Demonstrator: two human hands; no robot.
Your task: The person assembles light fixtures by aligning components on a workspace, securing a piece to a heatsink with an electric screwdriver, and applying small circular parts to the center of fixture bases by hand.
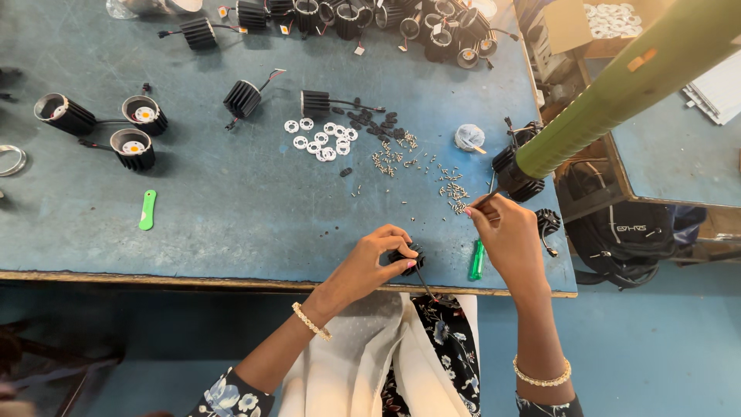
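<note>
At the near edge of the worn blue bench (pixel 231 224), a small black finned metal heat sink (pixel 407 255) is gripped in the curled fingers of the left hand (pixel 370 262); a thin black lead trails from it toward the person, over the bench edge. The right hand (pixel 509 232) is closed in a pinch around a thin dark tool (pixel 486 199), whose long axis is slanted up and to the right, toward a scatter of small silver screws (pixel 455 193). A translucent green lighter-shaped piece (pixel 477 260) is laid upright just between the hands, near the edge.

A flat green plastic tool (pixel 147 209) is seen well apart to the left, amid a wide bare stretch of bench. Farther back, white plastic rings (pixel 320 139) and small black parts (pixel 370 120) are spread mid-bench, beside a small white wrapped bundle (pixel 468 137). Three black cylindrical lamp housings (pixel 116 127) are grouped at far left; more finned housings (pixel 370 19) are crowded along the far edge. Beyond the right edge, an open brown cardboard box of white rings (pixel 610 22) is placed behind a long green tube (pixel 617 93), above a black backpack (pixel 625 239) on the floor.
</note>
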